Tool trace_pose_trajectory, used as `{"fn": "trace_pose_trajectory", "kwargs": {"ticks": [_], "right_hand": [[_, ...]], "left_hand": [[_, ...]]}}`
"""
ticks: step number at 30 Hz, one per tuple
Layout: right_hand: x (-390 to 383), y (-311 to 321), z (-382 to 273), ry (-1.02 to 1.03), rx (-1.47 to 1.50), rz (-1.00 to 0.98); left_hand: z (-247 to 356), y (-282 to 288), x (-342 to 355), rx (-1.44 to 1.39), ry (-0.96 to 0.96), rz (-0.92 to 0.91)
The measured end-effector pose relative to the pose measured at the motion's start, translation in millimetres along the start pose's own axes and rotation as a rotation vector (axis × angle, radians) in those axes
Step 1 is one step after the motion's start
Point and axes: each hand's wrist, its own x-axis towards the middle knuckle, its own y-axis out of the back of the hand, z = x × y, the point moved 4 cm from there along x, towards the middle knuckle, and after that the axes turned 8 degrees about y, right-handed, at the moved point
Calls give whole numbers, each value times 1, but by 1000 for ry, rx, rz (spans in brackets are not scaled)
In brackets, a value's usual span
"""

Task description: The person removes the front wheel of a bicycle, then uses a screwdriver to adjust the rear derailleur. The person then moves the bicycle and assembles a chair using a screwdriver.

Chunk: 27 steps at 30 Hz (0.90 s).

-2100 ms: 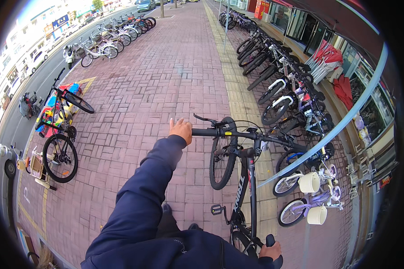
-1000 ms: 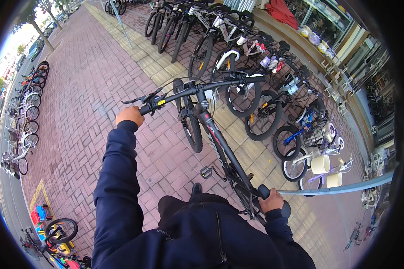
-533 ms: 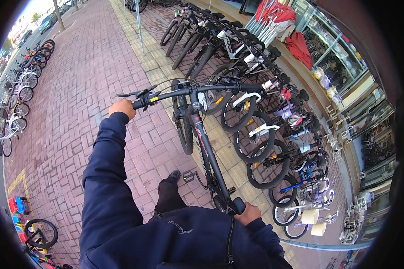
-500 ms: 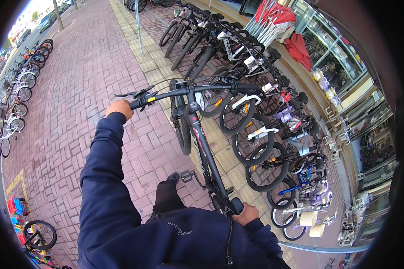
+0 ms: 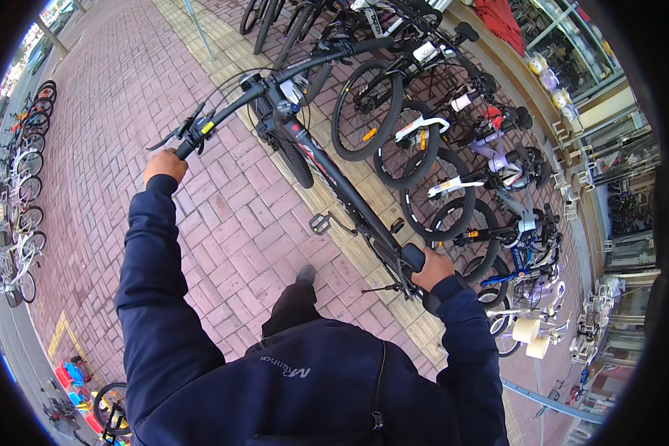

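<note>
The left arm is stretched forward and almost straight, clad in a dark blue sleeve down to the wrist. The left hand [image 5: 165,165] is closed into a fist, its back turned upward and the knuckles pointed ahead. The right arm is kept low and close to the body, bent at the elbow, in the same dark blue sleeve. The right hand [image 5: 432,269] is curled shut with the fingers wrapped downward, the thumb side turned toward the body. The two hands are held well apart, the left far ahead of the right.
</note>
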Motion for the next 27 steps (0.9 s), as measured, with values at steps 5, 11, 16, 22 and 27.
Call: {"fn": "trace_pose_trajectory", "kwargs": {"ticks": [5, 11, 16, 22, 27], "right_hand": [[24, 5, -10, 16, 35, 88], [33, -5, -39, 89, 70, 80], [18, -26, -60, 148, 50, 83], [2, -45, -72, 148, 62, 94], [-13, -42, -71, 170, 73, 231]], "left_hand": [[-6, -23, -8, -85, -13, 20], [-40, -70, -61, -310, -65, -31], [-37, -125, -121, -770, 167, -407], [-16, -161, -168, -1007, 224, -545], [-2, -177, -178, -1086, 99, -530]]}}
